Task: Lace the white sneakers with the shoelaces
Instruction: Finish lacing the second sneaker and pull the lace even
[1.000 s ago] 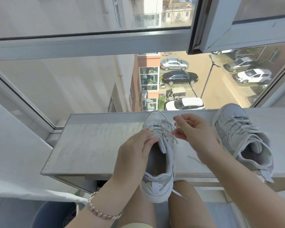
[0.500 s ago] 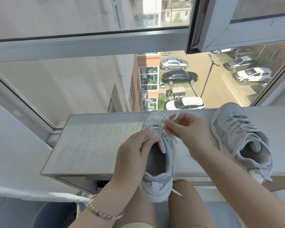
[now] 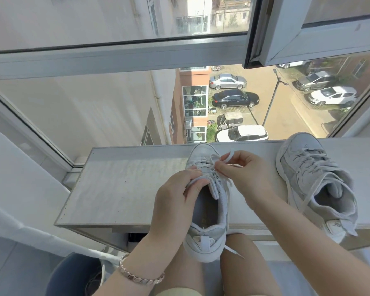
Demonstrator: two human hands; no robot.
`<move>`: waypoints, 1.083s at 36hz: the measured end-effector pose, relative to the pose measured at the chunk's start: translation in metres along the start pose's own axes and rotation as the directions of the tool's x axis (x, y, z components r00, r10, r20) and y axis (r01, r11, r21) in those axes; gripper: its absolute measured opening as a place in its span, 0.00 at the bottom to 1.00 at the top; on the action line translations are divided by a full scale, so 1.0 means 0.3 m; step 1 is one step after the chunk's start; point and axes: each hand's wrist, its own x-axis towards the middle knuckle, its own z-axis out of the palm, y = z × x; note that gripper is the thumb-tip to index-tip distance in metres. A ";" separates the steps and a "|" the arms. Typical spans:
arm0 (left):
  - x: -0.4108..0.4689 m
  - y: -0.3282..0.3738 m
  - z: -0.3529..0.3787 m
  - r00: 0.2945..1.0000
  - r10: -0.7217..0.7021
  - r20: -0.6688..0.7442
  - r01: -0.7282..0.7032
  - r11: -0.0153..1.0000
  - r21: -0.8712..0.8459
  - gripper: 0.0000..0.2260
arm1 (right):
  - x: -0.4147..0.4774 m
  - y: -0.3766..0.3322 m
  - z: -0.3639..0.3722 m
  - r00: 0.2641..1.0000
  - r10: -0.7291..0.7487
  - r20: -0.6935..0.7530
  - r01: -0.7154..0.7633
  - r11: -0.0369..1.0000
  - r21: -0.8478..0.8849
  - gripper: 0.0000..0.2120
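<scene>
Lowest in my view, bare knees (image 3: 239,265) sit at bottom centre, with a dark round bin (image 3: 73,274) at the lower left. A pink link bracelet (image 3: 141,277) circles the left wrist. Between the knees hangs the heel of one white sneaker (image 3: 205,238), which lies toe-away at centre frame, its front half on the pale surface (image 3: 126,189) and its heel past the near edge. The left hand (image 3: 175,201) grips this sneaker at the left rim of its opening, fingers (image 3: 198,182) curled over the edge by the tongue. Just beyond and to the right, the right hand (image 3: 244,178) hovers over the eyelet rows, its fingers pinched tight on the white shoelace (image 3: 228,156), a small loop of which stands up above the fingertips. More of that lace trails down the sneaker's right side, and a loose end shows under the heel. I cannot tell which eyelet the lace is at. At the right of the frame a second sneaker (image 3: 308,167) rests on the same surface, well apart from the first, laces crossed over its tongue. Farther up, a grey window frame (image 3: 137,56) crosses the picture, and through the glass I see parked cars (image 3: 235,99) far below.
</scene>
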 end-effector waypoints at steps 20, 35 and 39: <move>-0.005 -0.015 0.012 0.998 0.052 -0.032 -0.054 0.997 -0.050 0.14 | -0.004 0.002 -0.010 0.993 -0.052 0.105 0.087 0.928 -0.362 0.10; -0.002 -0.023 0.009 0.994 0.107 -0.030 -0.108 0.994 -0.034 0.12 | 0.001 -0.034 -0.007 0.976 -0.105 0.193 0.199 0.790 -0.580 0.06; -0.002 -0.021 0.010 0.995 0.093 -0.030 -0.095 0.994 -0.046 0.13 | 0.006 -0.044 -0.012 0.977 -0.084 0.195 0.184 0.795 -0.579 0.07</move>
